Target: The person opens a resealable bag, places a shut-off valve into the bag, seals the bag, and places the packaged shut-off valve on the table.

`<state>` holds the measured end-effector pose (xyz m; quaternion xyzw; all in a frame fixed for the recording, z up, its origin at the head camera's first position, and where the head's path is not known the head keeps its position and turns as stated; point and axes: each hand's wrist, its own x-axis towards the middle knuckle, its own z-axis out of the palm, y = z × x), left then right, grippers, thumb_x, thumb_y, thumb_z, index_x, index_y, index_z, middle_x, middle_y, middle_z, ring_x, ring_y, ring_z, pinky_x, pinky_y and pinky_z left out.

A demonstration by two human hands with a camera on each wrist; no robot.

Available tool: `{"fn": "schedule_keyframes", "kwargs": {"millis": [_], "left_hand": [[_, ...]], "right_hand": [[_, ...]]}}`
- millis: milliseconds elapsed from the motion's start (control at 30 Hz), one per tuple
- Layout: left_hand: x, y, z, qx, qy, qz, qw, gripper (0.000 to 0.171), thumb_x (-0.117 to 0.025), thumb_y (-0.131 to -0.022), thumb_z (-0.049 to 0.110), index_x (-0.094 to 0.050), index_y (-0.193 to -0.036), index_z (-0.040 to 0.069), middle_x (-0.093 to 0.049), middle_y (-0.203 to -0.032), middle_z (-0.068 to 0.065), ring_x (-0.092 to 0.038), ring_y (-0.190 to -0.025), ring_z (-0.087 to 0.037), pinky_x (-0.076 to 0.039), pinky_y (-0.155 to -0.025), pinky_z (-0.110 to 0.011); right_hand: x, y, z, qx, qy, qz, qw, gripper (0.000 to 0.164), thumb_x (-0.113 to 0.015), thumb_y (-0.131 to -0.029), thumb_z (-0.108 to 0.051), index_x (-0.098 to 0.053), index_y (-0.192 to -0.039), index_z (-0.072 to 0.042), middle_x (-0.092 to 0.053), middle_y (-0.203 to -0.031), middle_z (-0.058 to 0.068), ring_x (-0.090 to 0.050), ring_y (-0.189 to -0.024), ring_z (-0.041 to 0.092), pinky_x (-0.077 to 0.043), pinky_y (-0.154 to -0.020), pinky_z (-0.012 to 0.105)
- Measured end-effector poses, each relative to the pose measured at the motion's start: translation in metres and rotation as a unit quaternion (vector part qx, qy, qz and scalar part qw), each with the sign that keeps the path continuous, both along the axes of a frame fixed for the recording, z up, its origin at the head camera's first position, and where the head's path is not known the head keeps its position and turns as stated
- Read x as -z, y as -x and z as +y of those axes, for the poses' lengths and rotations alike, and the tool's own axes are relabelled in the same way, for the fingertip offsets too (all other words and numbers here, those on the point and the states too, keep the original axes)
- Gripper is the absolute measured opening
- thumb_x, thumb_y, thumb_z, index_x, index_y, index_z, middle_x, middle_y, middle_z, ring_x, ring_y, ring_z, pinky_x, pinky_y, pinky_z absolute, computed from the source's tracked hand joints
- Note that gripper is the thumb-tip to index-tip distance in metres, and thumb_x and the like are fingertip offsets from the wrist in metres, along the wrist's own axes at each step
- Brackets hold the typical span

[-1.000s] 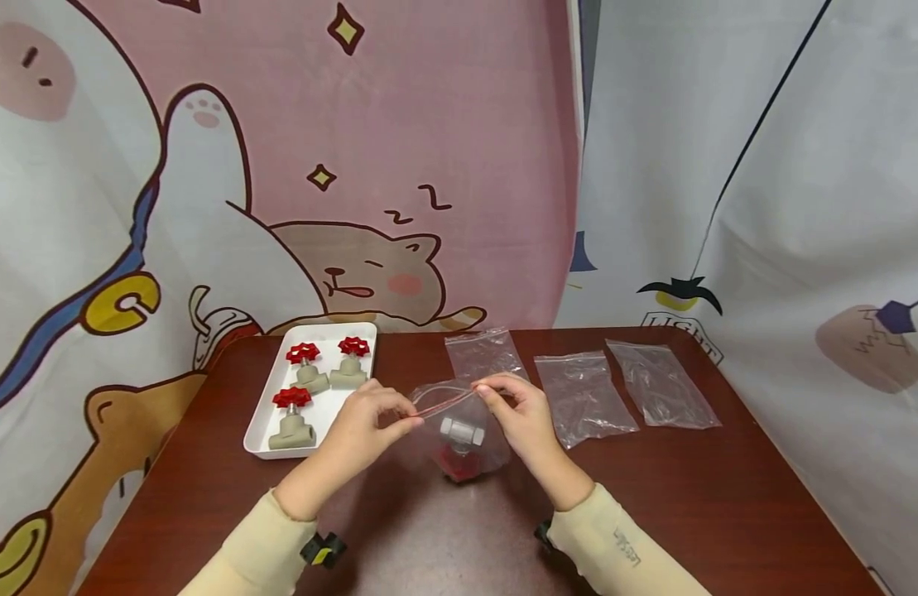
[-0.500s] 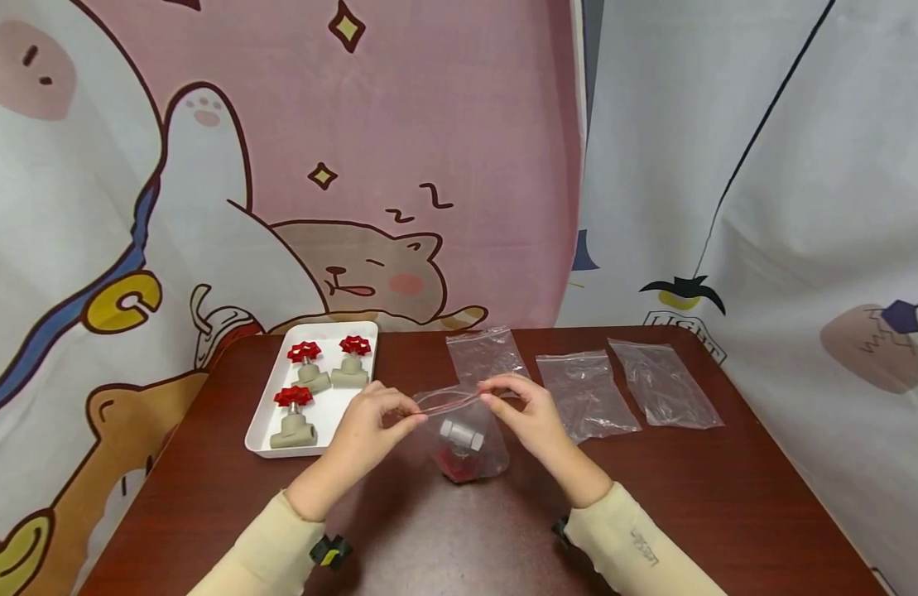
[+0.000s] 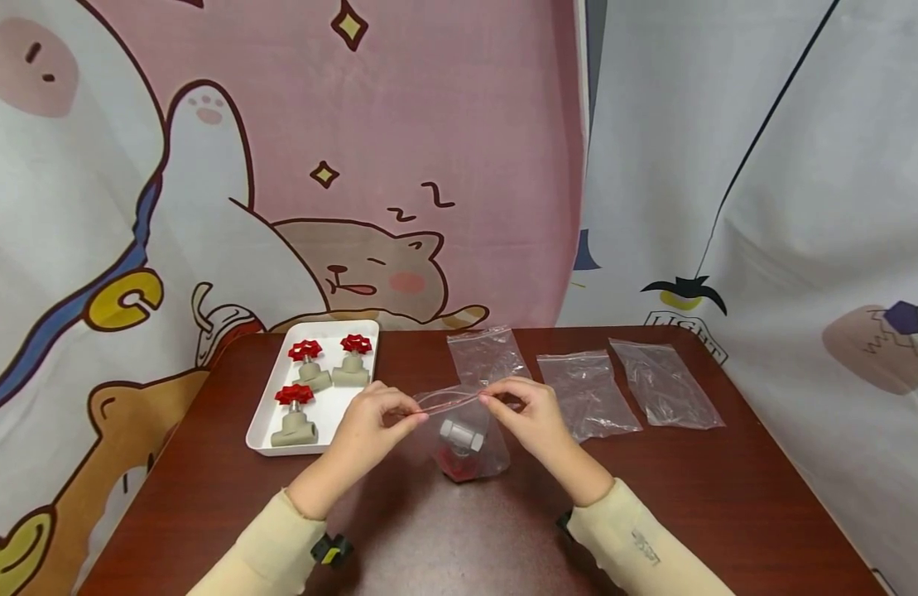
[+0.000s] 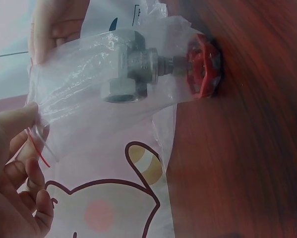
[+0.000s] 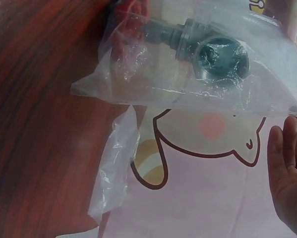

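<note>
In the head view my left hand (image 3: 371, 426) and right hand (image 3: 535, 420) each pinch one end of the mouth of a clear zip bag (image 3: 494, 454), its red seal line stretched between them. Inside the bag, a grey valve (image 3: 462, 435) hangs with its red handwheel (image 3: 459, 465) at the bottom, low over the table. Through the plastic, the left wrist view shows the valve body (image 4: 129, 67) and handwheel (image 4: 204, 67). From the right wrist, one round end of the valve (image 5: 221, 57) faces the camera. Whether the seal is pressed together, I cannot tell.
A white tray (image 3: 330, 418) at the left holds three beige valves (image 3: 295, 428) with red handwheels. Behind and right of my hands, three flat zip bags lie apart on the brown table (image 3: 697, 505): one bag (image 3: 487, 352), a middle bag (image 3: 588, 397) and a right bag (image 3: 665, 385).
Both hands have shifted slightly right, the right hand also a little down. Between them the bag's mouth is drawn flatter. Over the last half second almost nothing moves.
</note>
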<state>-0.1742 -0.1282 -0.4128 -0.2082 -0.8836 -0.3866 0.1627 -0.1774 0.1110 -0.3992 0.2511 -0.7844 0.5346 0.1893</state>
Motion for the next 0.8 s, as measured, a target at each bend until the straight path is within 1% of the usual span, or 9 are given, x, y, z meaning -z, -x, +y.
{"fn": "schedule_keyframes", "kwargs": {"millis": [167, 233, 300, 400, 467, 533, 633, 700, 800], "left_hand": [[0.002, 0.0, -0.001, 0.004, -0.01, -0.015, 0.9998, 0.009, -0.08, -0.075, 0.021, -0.072, -0.077, 0.02, -0.06, -0.07, 0.013, -0.048, -0.072, -0.007, -0.048, -0.061, -0.022], [0.003, 0.001, -0.001, 0.007, -0.013, -0.015, 0.9998, 0.009, -0.08, -0.075, 0.021, -0.072, -0.077, 0.02, -0.06, -0.07, 0.014, -0.048, -0.072, -0.007, -0.049, -0.062, -0.023], [0.003, 0.002, -0.001, 0.009, -0.012, -0.008, 0.9998, 0.009, -0.08, -0.075, 0.021, -0.072, -0.078, 0.02, -0.061, -0.071, 0.014, -0.048, -0.073, -0.007, -0.049, -0.062, -0.025], [0.002, 0.003, 0.0, 0.013, -0.011, 0.01, 0.9998, 0.013, -0.082, -0.074, 0.021, -0.071, -0.081, 0.02, -0.063, -0.075, 0.013, -0.049, -0.075, -0.008, -0.047, -0.065, -0.027], [0.001, 0.005, 0.003, 0.016, -0.006, 0.021, 0.9996, 0.019, -0.082, -0.073, 0.022, -0.07, -0.086, 0.019, -0.064, -0.082, 0.012, -0.05, -0.08, -0.01, -0.046, -0.069, -0.029], [-0.001, 0.006, 0.007, 0.021, 0.004, 0.031, 0.9993, 0.028, -0.083, -0.071, 0.025, -0.069, -0.095, 0.02, -0.062, -0.093, 0.01, -0.049, -0.088, -0.011, -0.045, -0.074, -0.03], [-0.003, 0.009, 0.015, 0.038, 0.026, 0.038, 0.9982, 0.041, -0.082, -0.072, 0.031, -0.067, -0.109, 0.022, -0.059, -0.107, 0.008, -0.048, -0.1, -0.013, -0.043, -0.083, -0.035], [-0.004, 0.012, 0.02, 0.053, 0.039, 0.042, 0.9969, 0.044, -0.08, -0.074, 0.033, -0.066, -0.114, 0.021, -0.059, -0.112, 0.007, -0.048, -0.104, -0.013, -0.042, -0.088, -0.039], [-0.006, 0.017, 0.026, 0.075, 0.048, 0.039, 0.9953, 0.038, -0.078, -0.077, 0.032, -0.068, -0.112, 0.019, -0.063, -0.107, 0.008, -0.051, -0.102, -0.011, -0.043, -0.087, -0.038]], "right_hand": [[-0.002, 0.0, -0.001, 0.002, -0.008, 0.03, 1.0, 0.006, -0.073, -0.075, 0.007, -0.071, -0.077, 0.002, -0.069, -0.075, 0.012, -0.059, -0.064, 0.009, -0.05, -0.054, 0.017], [-0.003, -0.001, -0.001, 0.003, -0.01, 0.044, 0.999, 0.006, -0.073, -0.074, 0.008, -0.07, -0.075, 0.002, -0.069, -0.073, 0.012, -0.059, -0.063, 0.009, -0.049, -0.054, 0.015], [-0.003, -0.001, -0.001, 0.002, -0.01, 0.055, 0.998, 0.007, -0.073, -0.074, 0.008, -0.07, -0.074, 0.002, -0.069, -0.072, 0.012, -0.059, -0.062, 0.01, -0.048, -0.053, 0.014], [-0.002, 0.0, -0.001, 0.001, -0.009, 0.057, 0.998, 0.008, -0.073, -0.073, 0.009, -0.069, -0.073, 0.002, -0.068, -0.071, 0.012, -0.059, -0.062, 0.01, -0.048, -0.053, 0.014], [-0.001, 0.0, -0.001, 0.0, -0.009, 0.052, 0.999, 0.007, -0.073, -0.074, 0.008, -0.07, -0.074, 0.002, -0.068, -0.072, 0.012, -0.059, -0.063, 0.01, -0.048, -0.053, 0.014], [-0.001, 0.0, -0.001, -0.002, -0.011, 0.049, 0.999, 0.007, -0.073, -0.075, 0.007, -0.07, -0.074, 0.002, -0.068, -0.072, 0.012, -0.06, -0.064, 0.009, -0.049, -0.054, 0.014], [0.0, 0.0, -0.001, -0.009, -0.012, 0.05, 0.999, 0.006, -0.073, -0.075, 0.007, -0.07, -0.075, 0.002, -0.069, -0.074, 0.012, -0.061, -0.066, 0.01, -0.05, -0.055, 0.015], [0.0, 0.001, -0.001, -0.018, -0.013, 0.053, 0.998, 0.004, -0.073, -0.076, 0.005, -0.07, -0.075, 0.004, -0.069, -0.075, 0.012, -0.062, -0.067, 0.011, -0.05, -0.056, 0.016], [0.0, 0.001, -0.001, -0.032, -0.014, 0.058, 0.998, 0.004, -0.073, -0.076, 0.005, -0.069, -0.076, 0.006, -0.069, -0.076, 0.013, -0.063, -0.068, 0.014, -0.051, -0.057, 0.016]]}}
